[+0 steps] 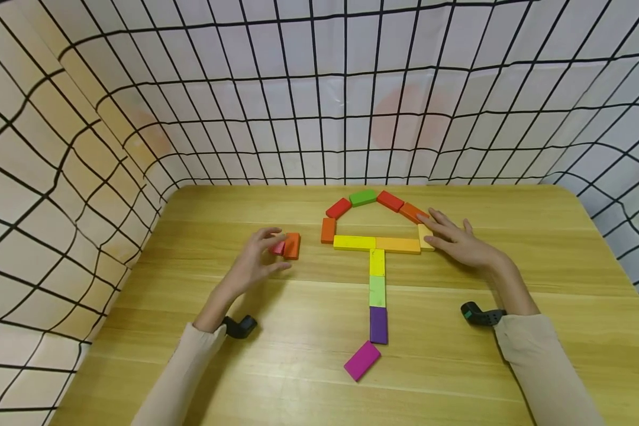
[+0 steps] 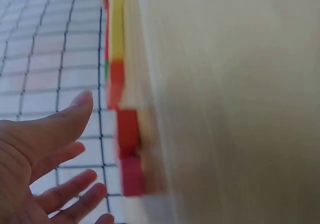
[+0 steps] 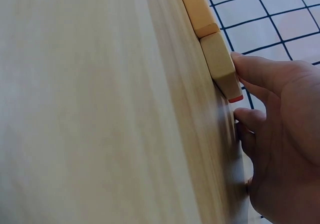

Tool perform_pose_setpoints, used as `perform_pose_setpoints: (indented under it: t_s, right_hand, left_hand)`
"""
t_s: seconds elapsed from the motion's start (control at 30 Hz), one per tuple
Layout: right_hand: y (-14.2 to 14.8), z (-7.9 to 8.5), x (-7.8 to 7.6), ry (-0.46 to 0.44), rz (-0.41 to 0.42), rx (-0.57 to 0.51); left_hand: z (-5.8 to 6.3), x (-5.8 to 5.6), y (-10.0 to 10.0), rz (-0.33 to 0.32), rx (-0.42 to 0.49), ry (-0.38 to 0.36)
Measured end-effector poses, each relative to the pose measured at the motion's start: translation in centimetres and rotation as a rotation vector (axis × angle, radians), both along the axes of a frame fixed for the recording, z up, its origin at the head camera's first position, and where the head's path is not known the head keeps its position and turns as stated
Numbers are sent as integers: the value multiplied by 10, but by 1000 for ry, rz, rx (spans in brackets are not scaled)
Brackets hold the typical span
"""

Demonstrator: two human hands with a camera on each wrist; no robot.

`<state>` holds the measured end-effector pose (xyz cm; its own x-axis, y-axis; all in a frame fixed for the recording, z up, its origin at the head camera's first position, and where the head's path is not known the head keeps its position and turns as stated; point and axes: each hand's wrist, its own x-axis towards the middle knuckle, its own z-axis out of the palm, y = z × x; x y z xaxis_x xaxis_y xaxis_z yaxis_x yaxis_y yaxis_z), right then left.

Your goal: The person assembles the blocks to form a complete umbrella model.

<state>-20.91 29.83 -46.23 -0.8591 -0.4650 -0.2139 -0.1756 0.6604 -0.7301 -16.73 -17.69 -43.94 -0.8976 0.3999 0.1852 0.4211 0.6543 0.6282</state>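
Over the left of the table my left hand (image 1: 250,264) hovers with fingers and thumb spread. Beside it lie an orange block (image 1: 292,246) and a pink block (image 1: 278,247), partly covered by its fingers; the left wrist view shows a gap between the thumb and the red-orange block (image 2: 128,131). My right hand (image 1: 460,241) rests at the right end of the layout, fingers extended. Its thumb and fingertips touch the pale tan block (image 3: 220,64) and reach the orange block (image 1: 414,212) above it. The tan block abuts a light-orange block (image 1: 398,245).
Red blocks (image 1: 390,200) and a green block (image 1: 363,197) form an arch over the yellow bar (image 1: 354,242). Below runs a stem of yellow, lime and purple (image 1: 378,325) blocks, with a magenta block (image 1: 362,361) slanted at its foot. Black netting (image 1: 345,124) encloses the table.
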Motion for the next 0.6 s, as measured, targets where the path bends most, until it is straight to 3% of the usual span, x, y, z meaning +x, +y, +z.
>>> perform_pose_setpoints:
  t_s: [0.13,0.27,0.6]
  right_hand:
    - [0,0,0,-6,-1,-12]
    - [-1,-1,-1,-1,-2,-14]
    - [1,-5,-3,27,-2,27]
  left_hand:
    - [-6,-19,-6,-6,18,-61]
    - [-10,-30,-8,-12,43,-155]
    - [-9,-38,-7,-6,-1,-211]
